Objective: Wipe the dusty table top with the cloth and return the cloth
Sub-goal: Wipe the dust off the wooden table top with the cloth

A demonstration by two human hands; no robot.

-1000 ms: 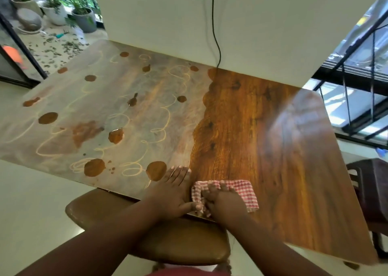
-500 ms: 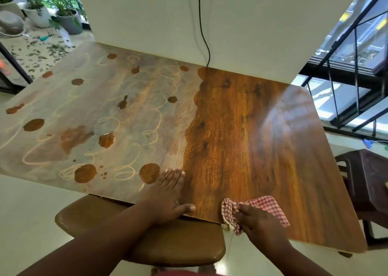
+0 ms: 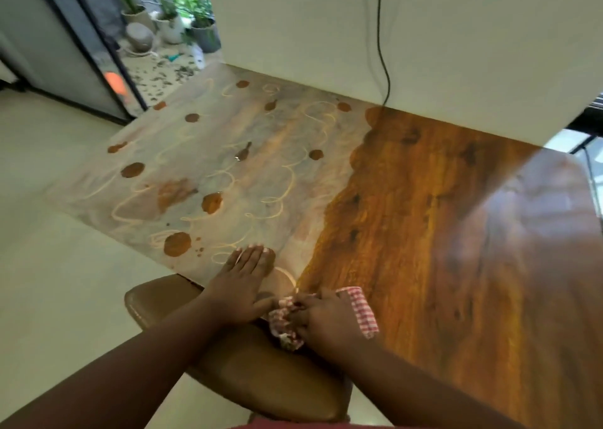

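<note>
Right hand (image 3: 329,322) clutches cloth (image 3: 359,311) at table (image 3: 424,232) edge — left hand (image 3: 243,281) flat.

Open desk (image 3: 424,219) surface across the centre and right of the frame, nothing standing on it. Blocked along the top by a pale wall (image 3: 424,36) with a hanging cable (image 3: 381,36). Crowded at the lower centre edge: both hands (image 3: 241,285) (image 3: 329,322), bunched cloth (image 3: 362,311), a brown stool (image 3: 261,379) beneath.
</note>
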